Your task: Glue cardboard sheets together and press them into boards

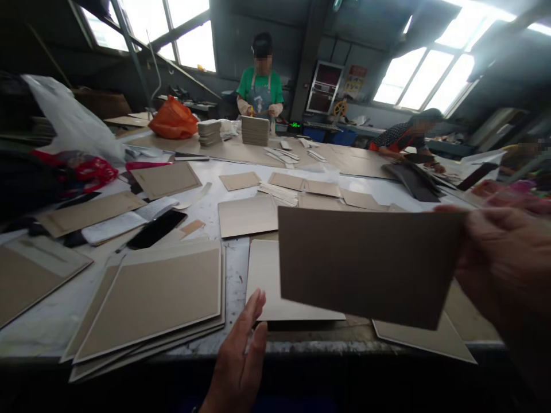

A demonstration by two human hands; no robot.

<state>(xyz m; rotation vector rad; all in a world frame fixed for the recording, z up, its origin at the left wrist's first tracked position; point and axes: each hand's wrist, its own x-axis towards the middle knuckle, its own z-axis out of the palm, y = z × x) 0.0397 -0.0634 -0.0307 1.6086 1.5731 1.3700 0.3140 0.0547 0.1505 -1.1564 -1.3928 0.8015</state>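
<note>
Raised over the table at the right, a flat grey-brown cardboard sheet (pixel 365 264) is pinched at its upper right corner by my right hand (pixel 503 258). My left hand (pixel 241 350) is at the table's front edge, its fingers stretched out and thumb apart, with nothing in it. Its fingertips are by the left edge of a pale board (pixel 264 275), which the raised sheet partly covers; whether they touch it I cannot tell. Left of that hand lies a stack of brown boards with white borders (pixel 159 287). Another such board (pixel 424 335) is below the raised sheet.
Smaller cardboard pieces (pixel 322 188) and a pale board (pixel 247 215) lie farther back. At the left are a black phone (pixel 158 228), an open notebook (pixel 124 223) and an orange bag (pixel 174 119). One person (pixel 260 86) stands across the table; another (pixel 408 135) bends over it at right.
</note>
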